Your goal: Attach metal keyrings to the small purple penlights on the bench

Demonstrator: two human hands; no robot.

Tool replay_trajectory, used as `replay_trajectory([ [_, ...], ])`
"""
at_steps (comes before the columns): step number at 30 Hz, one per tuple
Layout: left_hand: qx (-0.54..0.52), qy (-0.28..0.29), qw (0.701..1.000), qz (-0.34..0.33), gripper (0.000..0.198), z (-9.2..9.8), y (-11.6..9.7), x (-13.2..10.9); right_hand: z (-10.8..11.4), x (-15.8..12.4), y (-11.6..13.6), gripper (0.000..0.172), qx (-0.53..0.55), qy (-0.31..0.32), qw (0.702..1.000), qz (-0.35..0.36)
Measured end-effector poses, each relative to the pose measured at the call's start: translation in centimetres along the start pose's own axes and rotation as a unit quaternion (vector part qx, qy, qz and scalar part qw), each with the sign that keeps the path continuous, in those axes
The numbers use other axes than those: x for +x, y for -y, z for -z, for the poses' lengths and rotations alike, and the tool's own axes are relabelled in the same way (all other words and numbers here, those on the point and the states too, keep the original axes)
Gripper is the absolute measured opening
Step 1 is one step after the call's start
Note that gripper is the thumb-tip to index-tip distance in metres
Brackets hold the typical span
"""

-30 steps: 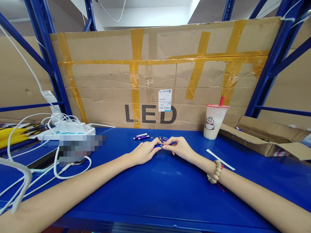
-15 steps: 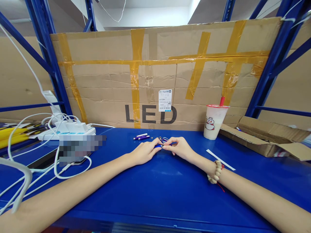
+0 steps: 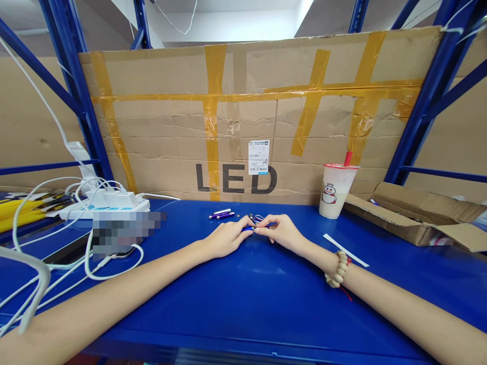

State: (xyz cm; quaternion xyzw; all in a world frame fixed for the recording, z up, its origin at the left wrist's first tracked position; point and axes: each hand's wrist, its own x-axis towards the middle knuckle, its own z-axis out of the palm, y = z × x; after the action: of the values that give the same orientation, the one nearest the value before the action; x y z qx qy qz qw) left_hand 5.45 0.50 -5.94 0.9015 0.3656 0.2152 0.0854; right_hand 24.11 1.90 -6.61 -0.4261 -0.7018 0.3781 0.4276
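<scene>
Near the middle of the blue table (image 3: 262,299), my left hand (image 3: 227,237) pinches one end of a small blue tube (image 3: 248,228). My right hand (image 3: 280,232) closes its thumb and fingertips on the other end, so the two hands nearly touch. Fingers cover most of the tube. Just behind the fingertips lie small metal rings or clips (image 3: 258,218). To the left of them, purple and silver tubes (image 3: 221,214) rest side by side on the table, with a tiny round piece (image 3: 238,216) beside them.
A lidded cup (image 3: 335,195) with a red straw stands back right, beside an open cardboard box (image 3: 399,218). A white strip (image 3: 345,250) lies by my right wrist. White cables and a power strip (image 3: 125,205) crowd the left. Behind stands a large cardboard sheet (image 3: 163,132).
</scene>
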Motion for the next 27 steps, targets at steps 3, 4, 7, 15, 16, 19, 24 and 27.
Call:
replay_trajectory([
  [3, 0.000, 0.001, 1.000, -0.001, 0.025, -0.01, 0.05, 0.00, 0.04, 0.02, -0.09, 0.043, -0.003, 0.000, 1.000, 0.002],
  [4, 0.001, 0.002, 1.000, -0.002, 0.025, -0.02, 0.07, 0.01, 0.05, 0.04, -0.12, 0.043, -0.003, 0.001, 1.000, 0.004],
  [7, 0.002, 0.001, 1.000, -0.003, 0.025, -0.04, 0.11, 0.04, 0.04, 0.06, -0.17, 0.043, -0.004, 0.003, 1.000, 0.008],
  [15, 0.003, 0.005, 1.000, 0.002, 0.025, 0.02, -0.01, 0.06, 0.04, -0.01, -0.09, 0.042, -0.009, 0.005, 1.000, 0.011],
  [16, 0.003, 0.006, 1.000, 0.003, 0.025, 0.03, -0.01, 0.06, 0.05, -0.01, -0.11, 0.042, -0.009, 0.004, 1.000, 0.012],
  [19, 0.003, 0.005, 1.000, 0.002, 0.025, 0.03, 0.02, 0.06, 0.10, 0.00, -0.16, 0.042, -0.009, 0.004, 1.000, 0.011],
  [24, 0.006, 0.003, 1.000, 0.001, 0.025, 0.03, -0.04, 0.04, 0.10, -0.02, -0.17, 0.043, -0.005, 0.005, 1.000, 0.009],
  [27, 0.005, 0.003, 1.000, 0.000, 0.025, 0.03, -0.06, 0.03, 0.05, -0.05, -0.10, 0.043, -0.007, 0.004, 1.000, 0.005],
])
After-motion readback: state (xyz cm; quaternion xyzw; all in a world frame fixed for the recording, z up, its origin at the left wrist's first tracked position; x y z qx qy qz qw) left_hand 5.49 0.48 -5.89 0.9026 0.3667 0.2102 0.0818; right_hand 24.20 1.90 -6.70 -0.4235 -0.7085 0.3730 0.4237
